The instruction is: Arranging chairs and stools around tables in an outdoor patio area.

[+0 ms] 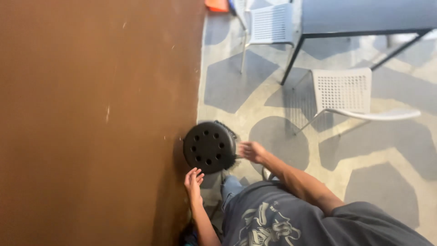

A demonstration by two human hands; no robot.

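Observation:
A round black stool [210,146] with several holes in its seat stands on the floor against a brown wall. My left hand [193,180] hovers just below the seat's edge, fingers apart, holding nothing. My right hand [251,151] is blurred and sits at the stool's right edge, touching or nearly touching it; whether it grips the stool cannot be told. My grey printed shirt and blue jeans fill the bottom of the view.
A large brown wall [95,118] fills the left half. Two white perforated chairs [344,93] [271,23] and a dark table with black legs [364,16] stand on a grey patterned floor. An orange object [216,5] lies at the top.

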